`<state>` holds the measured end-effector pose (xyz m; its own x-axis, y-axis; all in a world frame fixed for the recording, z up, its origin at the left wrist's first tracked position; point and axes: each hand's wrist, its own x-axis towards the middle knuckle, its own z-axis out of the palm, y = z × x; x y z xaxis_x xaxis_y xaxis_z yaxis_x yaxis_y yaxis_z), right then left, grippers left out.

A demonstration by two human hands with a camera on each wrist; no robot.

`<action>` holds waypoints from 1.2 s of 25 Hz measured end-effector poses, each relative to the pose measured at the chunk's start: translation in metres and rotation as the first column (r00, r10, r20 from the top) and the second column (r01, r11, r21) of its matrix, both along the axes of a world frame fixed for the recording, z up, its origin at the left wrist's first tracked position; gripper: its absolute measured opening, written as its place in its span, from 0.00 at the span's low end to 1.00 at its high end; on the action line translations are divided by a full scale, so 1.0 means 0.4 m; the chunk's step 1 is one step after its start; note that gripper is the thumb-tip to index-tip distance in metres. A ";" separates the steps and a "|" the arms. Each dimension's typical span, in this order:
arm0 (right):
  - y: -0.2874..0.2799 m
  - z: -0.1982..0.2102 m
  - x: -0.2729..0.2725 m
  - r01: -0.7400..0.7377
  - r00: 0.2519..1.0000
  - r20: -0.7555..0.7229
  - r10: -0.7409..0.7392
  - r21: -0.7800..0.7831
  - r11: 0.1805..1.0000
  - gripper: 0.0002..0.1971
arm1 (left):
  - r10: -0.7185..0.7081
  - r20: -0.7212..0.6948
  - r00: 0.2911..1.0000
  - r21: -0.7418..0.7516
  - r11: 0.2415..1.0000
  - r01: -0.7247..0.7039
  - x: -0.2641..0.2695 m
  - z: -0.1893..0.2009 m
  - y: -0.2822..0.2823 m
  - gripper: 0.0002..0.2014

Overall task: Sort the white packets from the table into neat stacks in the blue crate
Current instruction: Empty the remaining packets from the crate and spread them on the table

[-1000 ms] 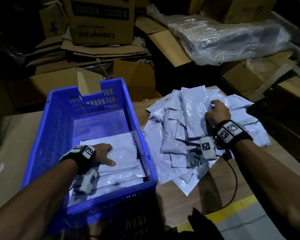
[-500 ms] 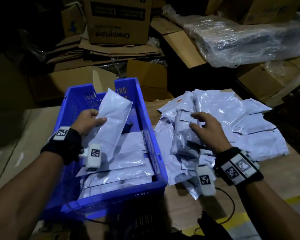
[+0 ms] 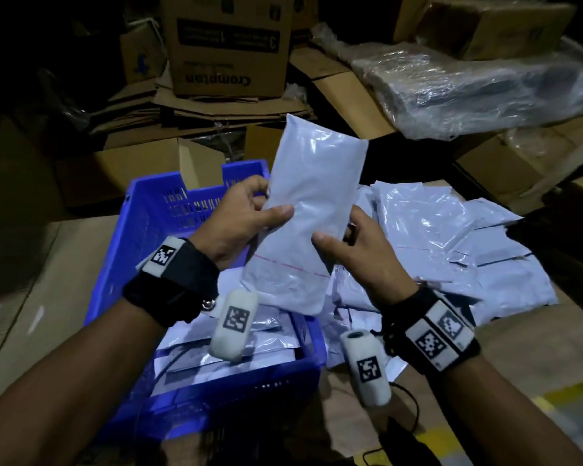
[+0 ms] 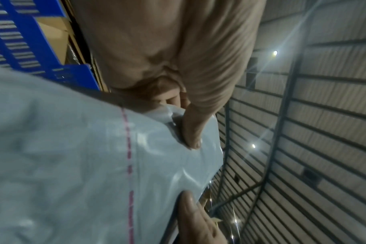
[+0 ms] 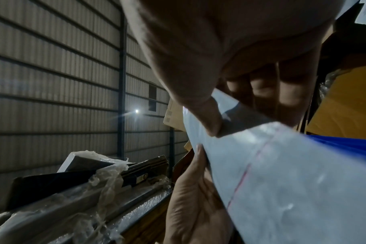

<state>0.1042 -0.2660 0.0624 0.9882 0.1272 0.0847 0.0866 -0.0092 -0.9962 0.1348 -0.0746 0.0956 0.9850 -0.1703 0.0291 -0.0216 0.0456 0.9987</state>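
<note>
At the centre of the head view, a white packet (image 3: 308,210) stood nearly upright in the air, the left hand (image 3: 239,220) pinching its left edge and the right hand (image 3: 360,250) pinching its right edge, thumbs on the near face. Below it at lower left sat the blue crate (image 3: 142,237) with flat packets (image 3: 233,351) stacked inside, while the loose pile of packets (image 3: 451,250) lay on the table (image 3: 31,297) at right.
</note>
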 end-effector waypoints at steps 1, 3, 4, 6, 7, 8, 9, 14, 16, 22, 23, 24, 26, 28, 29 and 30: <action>-0.001 -0.007 -0.008 0.045 0.999 0.004 -0.045 0.023 0.999 0.22 | -0.026 0.020 0.999 0.034 0.999 0.026 0.002 -0.006 -0.013 0.14; -0.013 -0.027 -0.022 0.106 0.994 0.009 -0.106 0.047 0.993 0.22 | -0.080 0.063 0.995 0.151 0.986 0.069 0.012 -0.023 -0.031 0.14; -0.022 -0.034 -0.028 0.125 0.992 0.002 -0.125 0.066 0.990 0.22 | -0.094 0.075 0.993 0.206 0.976 0.077 0.019 -0.033 -0.035 0.12; -0.052 -0.045 -0.028 0.181 0.983 -0.029 -0.179 0.100 0.978 0.18 | -0.088 0.066 0.994 0.285 0.956 0.066 0.036 -0.054 -0.034 0.08; -0.079 -0.049 -0.022 0.230 0.973 -0.045 -0.226 0.106 0.967 0.16 | -0.074 0.041 0.996 0.310 0.949 0.058 0.048 -0.066 -0.028 0.06; -0.105 -0.049 -0.008 0.287 0.957 -0.061 -0.282 0.098 0.953 0.13 | -0.052 0.016 0.999 0.346 0.937 0.043 0.062 -0.082 -0.010 0.05; -0.141 -0.052 0.008 0.356 0.933 -0.079 -0.350 0.083 0.931 0.11 | -0.043 0.007 0.999 0.413 0.910 0.036 0.081 -0.106 0.013 0.05; -0.306 -0.054 0.100 0.585 0.799 -0.200 -0.568 0.036 0.810 0.11 | -0.272 -0.257 0.927 0.871 0.351 0.344 0.141 -0.277 0.163 0.18; -0.347 -0.064 0.135 0.636 0.742 -0.240 -0.626 -0.045 0.771 0.17 | -0.255 -0.470 0.845 0.832 0.192 0.520 0.130 -0.354 0.200 0.25; -0.410 -0.108 0.194 0.603 0.649 -0.224 -0.728 -0.432 0.670 0.15 | -0.232 -0.528 0.817 0.835 0.033 0.549 0.098 -0.468 0.243 0.16; -0.410 -0.110 0.193 0.592 0.636 -0.209 -0.742 -0.485 0.644 0.06 | -0.225 -0.535 0.814 0.835 0.007 0.551 0.094 -0.468 0.241 0.17; -0.420 -0.120 0.198 0.580 0.627 -0.219 -0.748 -0.511 0.635 0.11 | -0.210 -0.550 0.808 0.829 -0.024 0.559 0.090 -0.467 0.237 0.23; -0.422 -0.135 0.200 0.558 0.612 -0.245 -0.752 -0.540 0.630 0.31 | -0.193 -0.580 0.792 0.811 -0.043 0.583 0.081 -0.466 0.234 0.39; -0.422 -0.145 0.195 0.537 0.623 -0.214 -0.753 -0.583 0.610 0.36 | -0.194 -0.609 0.769 0.787 -0.028 0.616 0.075 -0.466 0.230 0.48; -0.419 -0.151 0.191 0.539 0.636 -0.189 -0.748 -0.585 0.606 0.36 | -0.196 -0.610 0.768 0.785 -0.014 0.619 0.075 -0.467 0.230 0.51; -0.410 -0.154 0.183 0.547 0.649 -0.154 -0.745 -0.585 0.598 0.36 | -0.187 -0.605 0.774 0.787 0.006 0.617 0.075 -0.469 0.233 0.52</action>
